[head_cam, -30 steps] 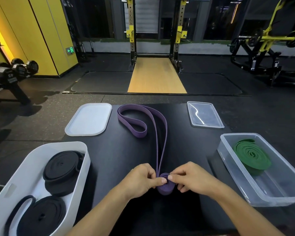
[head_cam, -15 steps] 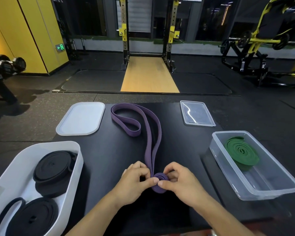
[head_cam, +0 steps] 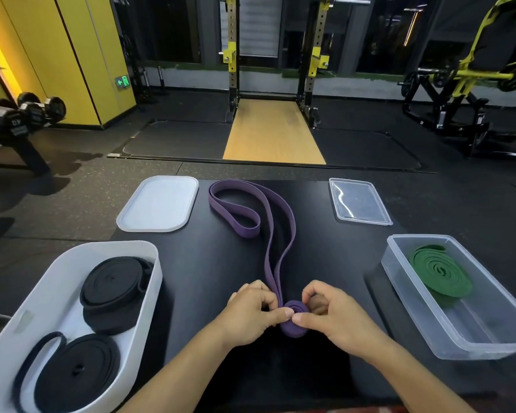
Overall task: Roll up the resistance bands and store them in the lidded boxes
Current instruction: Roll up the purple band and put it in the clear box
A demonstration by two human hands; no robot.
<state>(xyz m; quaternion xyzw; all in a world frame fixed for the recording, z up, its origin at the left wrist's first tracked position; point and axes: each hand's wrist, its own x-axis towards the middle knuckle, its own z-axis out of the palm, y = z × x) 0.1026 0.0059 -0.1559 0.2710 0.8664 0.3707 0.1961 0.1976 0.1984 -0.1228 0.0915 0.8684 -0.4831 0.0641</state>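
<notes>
Two hands, left point(head_cam: 251, 315) and right point(head_cam: 337, 315), pinch purple band point(head_cam: 292, 321) coil on black table point(head_cam: 209, 278); gym floor point(head_cam: 72, 204), squat rack point(head_cam: 276, 55) beyond

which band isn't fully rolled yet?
The purple band: only its near end is coiled, pinched between the left hand and right hand. The green band and two black bands sit coiled in boxes.

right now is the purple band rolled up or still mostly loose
Mostly loose. Only a small coil sits pinched between the left hand and right hand; the rest of the purple band trails unrolled across the table.
</notes>
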